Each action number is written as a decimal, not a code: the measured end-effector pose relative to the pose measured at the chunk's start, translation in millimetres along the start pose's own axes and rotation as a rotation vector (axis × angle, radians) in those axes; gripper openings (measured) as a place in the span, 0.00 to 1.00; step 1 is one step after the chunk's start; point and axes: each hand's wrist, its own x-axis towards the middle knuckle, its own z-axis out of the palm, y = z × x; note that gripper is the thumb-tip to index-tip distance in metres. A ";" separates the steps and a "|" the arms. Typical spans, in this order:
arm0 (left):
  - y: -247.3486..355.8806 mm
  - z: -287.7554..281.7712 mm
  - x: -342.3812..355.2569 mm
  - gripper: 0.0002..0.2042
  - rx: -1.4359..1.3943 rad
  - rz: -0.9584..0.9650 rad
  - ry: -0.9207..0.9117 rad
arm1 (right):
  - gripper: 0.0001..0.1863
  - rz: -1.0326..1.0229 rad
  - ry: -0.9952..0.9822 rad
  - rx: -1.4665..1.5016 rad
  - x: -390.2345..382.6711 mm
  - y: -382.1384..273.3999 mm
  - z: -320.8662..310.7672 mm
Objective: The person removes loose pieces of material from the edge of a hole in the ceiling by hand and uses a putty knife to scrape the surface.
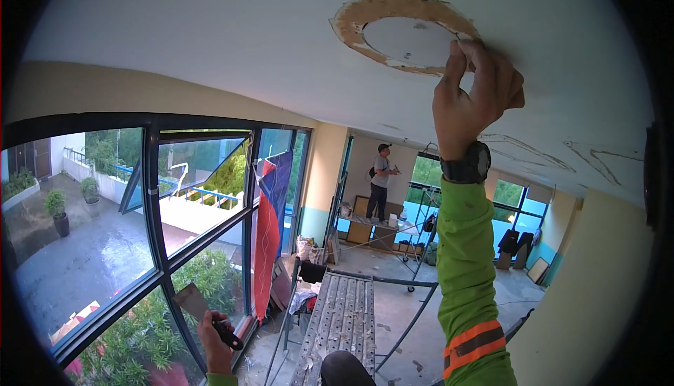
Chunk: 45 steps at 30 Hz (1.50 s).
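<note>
The right hand's point(479, 95) fingers press together at the round ceiling patch's point(401, 38) right edge, anything pinched unclear; the left hand's point(215, 337) fingers wrap the scraper's point(191, 301) handle, apparently leaving its blade free.

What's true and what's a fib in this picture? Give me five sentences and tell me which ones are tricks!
1. The left hand holds a scraper. True.
2. The right hand is down by the floor. False: it is raised to the edge of the round ceiling patch.
3. A dark watch is on the right wrist. True.
4. The green sleeve on the raised arm has a purple band. False: the band is orange with a dark stripe.
5. The person across the room is lying down. False: that person is standing.
</note>
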 end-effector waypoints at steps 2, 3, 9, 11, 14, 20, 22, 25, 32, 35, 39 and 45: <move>-1.7 -2.3 2.0 0.11 0.000 -0.004 -0.013 | 0.11 0.025 -0.035 -0.005 0.2 -2.2 -0.7; -1.9 -2.3 2.2 0.11 0.002 -0.003 -0.013 | 0.11 0.027 -0.035 -0.006 -1.5 -1.9 0.1; 4.3 1.2 -1.2 0.11 -0.046 0.020 0.010 | 0.10 0.049 0.050 0.031 4.0 -2.1 -4.1; 2.8 1.0 1.7 0.12 -0.027 0.025 0.015 | 0.09 0.011 0.024 -0.010 2.2 -5.7 -2.6; 2.3 -2.4 3.7 0.11 -0.031 0.030 -0.009 | 0.09 -0.014 0.031 -0.019 5.2 -3.8 -5.6; 0.9 -2.8 4.0 0.11 -0.015 0.004 0.018 | 0.10 -0.117 -0.005 -0.039 0.4 12.1 -1.5; 1.6 -4.4 5.1 0.11 -0.024 0.001 0.008 | 0.10 -0.133 -0.013 -0.039 2.0 14.3 -0.4; 0.3 -5.3 6.1 0.12 -0.041 0.004 0.003 | 0.08 -0.141 -0.029 -0.035 2.1 14.0 0.8; -0.9 -3.7 4.7 0.11 -0.054 0.016 -0.014 | 0.09 -0.053 -0.077 -0.036 -2.2 6.1 2.0; 0.9 -3.7 4.3 0.12 -0.043 0.028 -0.029 | 0.11 -0.040 -0.109 -0.022 -1.7 0.9 -1.2; 4.8 -4.0 2.5 0.11 -0.047 0.071 -0.036 | 0.13 0.000 -0.157 -0.022 0.3 -8.2 -8.6; 8.6 -7.6 4.2 0.11 -0.026 0.059 -0.022 | 0.11 0.946 -0.304 0.764 -19.0 -32.6 -23.4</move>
